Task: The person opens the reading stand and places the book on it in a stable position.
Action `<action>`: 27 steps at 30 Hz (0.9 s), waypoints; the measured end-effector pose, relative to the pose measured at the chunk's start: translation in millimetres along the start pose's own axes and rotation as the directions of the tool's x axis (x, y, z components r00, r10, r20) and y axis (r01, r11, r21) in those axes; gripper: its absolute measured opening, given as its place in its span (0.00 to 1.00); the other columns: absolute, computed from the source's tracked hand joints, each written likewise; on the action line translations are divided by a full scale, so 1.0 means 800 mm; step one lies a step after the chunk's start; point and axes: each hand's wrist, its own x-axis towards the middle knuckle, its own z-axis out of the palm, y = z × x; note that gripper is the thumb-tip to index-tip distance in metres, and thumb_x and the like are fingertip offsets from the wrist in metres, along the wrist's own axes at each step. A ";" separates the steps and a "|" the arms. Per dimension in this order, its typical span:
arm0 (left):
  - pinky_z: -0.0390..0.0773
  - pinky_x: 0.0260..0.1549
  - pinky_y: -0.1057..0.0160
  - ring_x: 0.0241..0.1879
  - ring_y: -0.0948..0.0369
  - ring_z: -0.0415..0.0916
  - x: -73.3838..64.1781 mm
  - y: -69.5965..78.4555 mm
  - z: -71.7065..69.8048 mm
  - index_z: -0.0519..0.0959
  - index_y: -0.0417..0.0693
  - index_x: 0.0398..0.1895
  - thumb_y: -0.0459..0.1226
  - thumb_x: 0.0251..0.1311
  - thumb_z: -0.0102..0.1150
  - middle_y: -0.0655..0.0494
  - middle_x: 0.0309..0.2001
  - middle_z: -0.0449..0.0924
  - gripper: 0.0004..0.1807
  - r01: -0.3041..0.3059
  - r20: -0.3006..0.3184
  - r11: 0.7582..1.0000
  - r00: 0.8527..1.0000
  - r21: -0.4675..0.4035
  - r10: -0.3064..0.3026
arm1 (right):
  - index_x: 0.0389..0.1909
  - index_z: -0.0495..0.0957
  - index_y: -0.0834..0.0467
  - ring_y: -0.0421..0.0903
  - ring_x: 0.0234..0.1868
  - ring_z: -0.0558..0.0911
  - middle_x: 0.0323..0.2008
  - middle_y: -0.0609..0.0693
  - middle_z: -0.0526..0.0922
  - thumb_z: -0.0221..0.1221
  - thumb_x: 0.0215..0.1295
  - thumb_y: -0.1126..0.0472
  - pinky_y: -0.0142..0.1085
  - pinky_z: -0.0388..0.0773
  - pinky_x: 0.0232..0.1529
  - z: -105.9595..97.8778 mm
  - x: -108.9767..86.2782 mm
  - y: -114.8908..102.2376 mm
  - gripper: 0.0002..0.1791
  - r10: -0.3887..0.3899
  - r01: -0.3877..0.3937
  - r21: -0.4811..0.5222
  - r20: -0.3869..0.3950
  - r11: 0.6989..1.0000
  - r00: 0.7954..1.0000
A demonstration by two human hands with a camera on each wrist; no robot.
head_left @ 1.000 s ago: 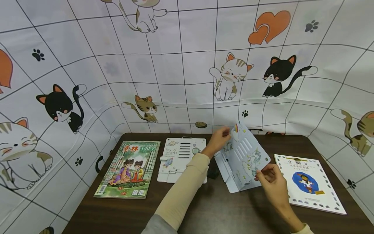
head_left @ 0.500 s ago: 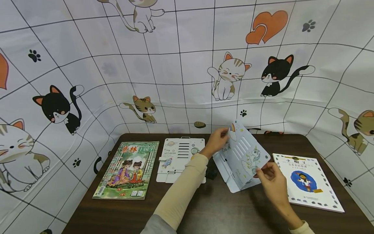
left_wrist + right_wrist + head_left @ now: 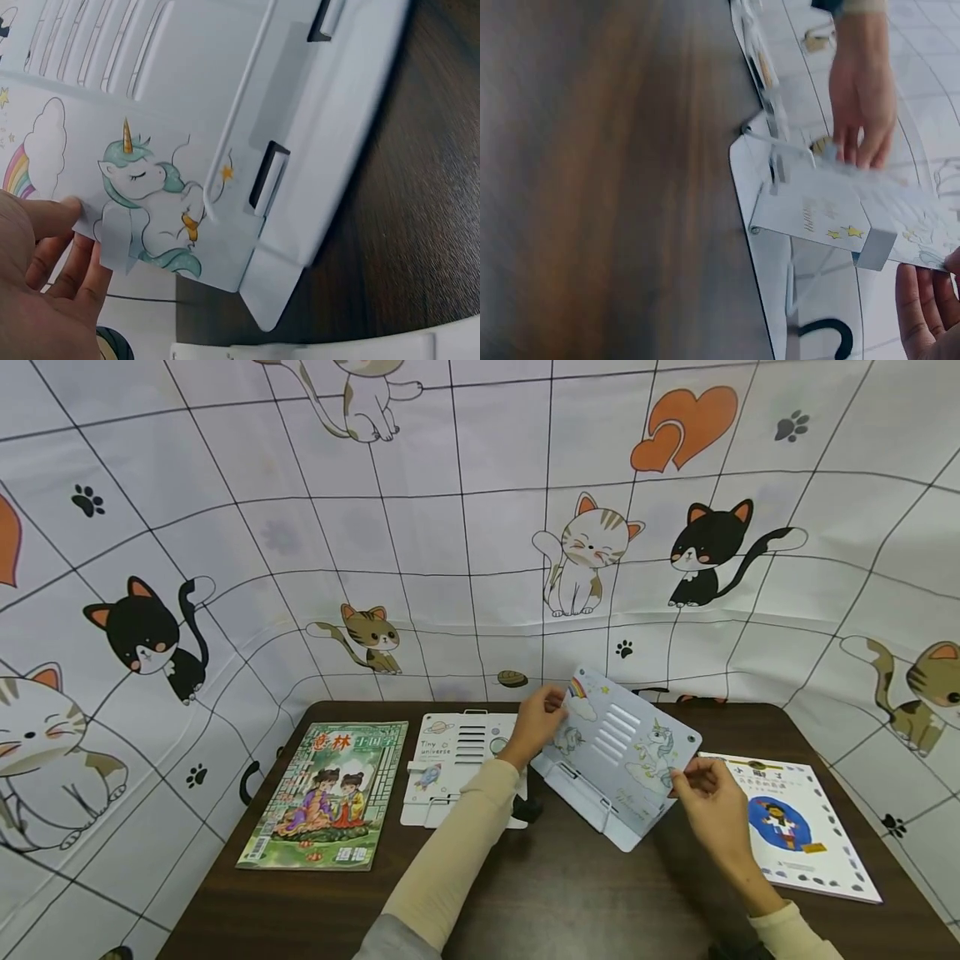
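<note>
A pale metal book stand (image 3: 611,739) with unicorn and rainbow prints is tilted up above the right half of the table, its slotted panel facing me. My left hand (image 3: 536,720) pinches its upper left edge. On the lower right edge, my right hand (image 3: 712,802) pinches the panel between thumb and fingers. In the left wrist view, the left thumb (image 3: 52,217) lies over the printed face beside a small folded tab (image 3: 116,236). The right wrist view shows the panel (image 3: 817,210) side-on, with the right hand's fingers (image 3: 922,300) at its edge.
A second white book stand (image 3: 442,777), printed "Tiny universe", lies flat at centre-left, partly behind my left arm. Left of it is a green magazine (image 3: 330,802). A white book (image 3: 795,835) lies at the right. Cat-print cloth (image 3: 465,527) hangs behind the table (image 3: 570,902).
The unicorn book stand has turned so its panel faces me more squarely, and its base has swung left. My left hand has shifted left, my right slightly right, both still gripping it.
</note>
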 end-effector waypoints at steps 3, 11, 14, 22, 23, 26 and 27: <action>0.83 0.52 0.63 0.51 0.57 0.83 -0.002 -0.006 -0.005 0.81 0.44 0.58 0.32 0.73 0.64 0.48 0.52 0.85 0.13 0.010 -0.010 1.000 1.000 -0.002 -0.010 | 0.47 0.76 0.68 0.27 0.26 0.82 0.30 0.35 0.82 0.67 0.72 0.68 0.19 0.78 0.31 -0.002 0.017 0.003 0.11 -0.016 0.015 -0.054 -0.010 0.998 1.000; 0.83 0.48 0.63 0.48 0.57 0.84 -0.011 -0.020 -0.012 0.81 0.44 0.53 0.33 0.71 0.66 0.49 0.48 0.85 0.11 0.011 -0.060 1.000 0.998 -0.014 -0.012 | 0.49 0.77 0.68 0.20 0.27 0.78 0.37 0.55 0.86 0.65 0.73 0.66 0.18 0.76 0.30 -0.001 0.062 0.014 0.11 -0.066 0.066 -0.135 0.008 0.989 0.998; 0.84 0.48 0.63 0.47 0.57 0.84 -0.016 -0.023 -0.015 0.81 0.42 0.52 0.33 0.70 0.67 0.48 0.47 0.85 0.11 0.007 -0.073 1.000 0.997 -0.030 -0.009 | 0.49 0.78 0.68 0.18 0.28 0.76 0.39 0.60 0.87 0.65 0.74 0.64 0.17 0.76 0.30 0.003 0.078 0.018 0.11 -0.076 0.077 -0.157 0.009 0.985 0.997; 0.83 0.48 0.61 0.47 0.57 0.83 -0.027 -0.026 -0.021 0.79 0.42 0.50 0.33 0.71 0.66 0.48 0.47 0.84 0.09 0.021 -0.060 0.997 0.998 -0.071 -0.025 | 0.54 0.79 0.67 0.14 0.29 0.73 0.47 0.68 0.88 0.63 0.77 0.58 0.16 0.74 0.30 0.012 0.112 0.023 0.16 -0.068 0.078 -0.205 0.058 0.976 0.996; 0.84 0.48 0.61 0.47 0.57 0.83 -0.028 -0.026 -0.023 0.79 0.42 0.50 0.34 0.71 0.66 0.48 0.47 0.84 0.09 0.021 -0.057 0.997 0.998 -0.079 -0.026 | 0.54 0.80 0.67 0.14 0.29 0.72 0.48 0.69 0.88 0.63 0.77 0.58 0.16 0.74 0.30 0.013 0.115 0.023 0.16 -0.066 0.078 -0.206 0.061 0.975 0.996; 0.84 0.48 0.60 0.47 0.56 0.83 -0.033 -0.028 -0.027 0.79 0.43 0.51 0.35 0.71 0.65 0.48 0.48 0.83 0.10 0.024 -0.051 0.995 0.998 -0.094 -0.028 | 0.53 0.80 0.68 0.13 0.30 0.72 0.48 0.69 0.88 0.64 0.77 0.58 0.16 0.75 0.31 0.019 0.124 0.024 0.16 -0.065 0.076 -0.191 0.063 0.979 0.996; 0.84 0.48 0.60 0.48 0.56 0.83 -0.034 -0.029 -0.028 0.79 0.43 0.51 0.35 0.71 0.65 0.48 0.48 0.83 0.10 0.021 -0.050 0.995 0.998 -0.095 -0.026 | 0.53 0.80 0.68 0.13 0.30 0.72 0.48 0.69 0.88 0.64 0.77 0.59 0.15 0.75 0.31 0.021 0.127 0.025 0.16 -0.066 0.077 -0.184 0.064 0.980 0.996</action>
